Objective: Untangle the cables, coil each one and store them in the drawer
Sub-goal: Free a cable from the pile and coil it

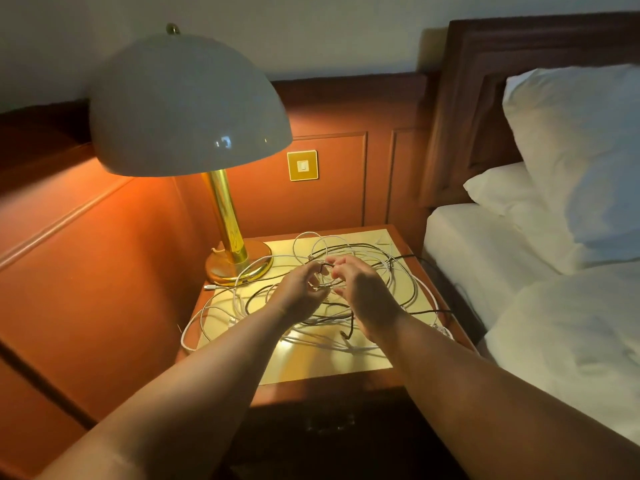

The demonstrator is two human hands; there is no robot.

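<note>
Cables (391, 271) — white ones and at least one black — lie in one loose tangle spread over the brass-topped nightstand (322, 367), some loops trailing past its left and right edges; laid out flat like this, each strand is easier to trace. Both hands work at the knot near the middle. The left hand (299, 294) has its fingers curled, pinching a strand. The right hand (360, 292) faces it, fingertips bent onto the same cluster of wires, seemingly plucking a loop free. Nothing looks coiled yet. A lit dome lamp (188, 105) stands at the back left; the drawer front (329, 424) below sits dark and shut.
</note>
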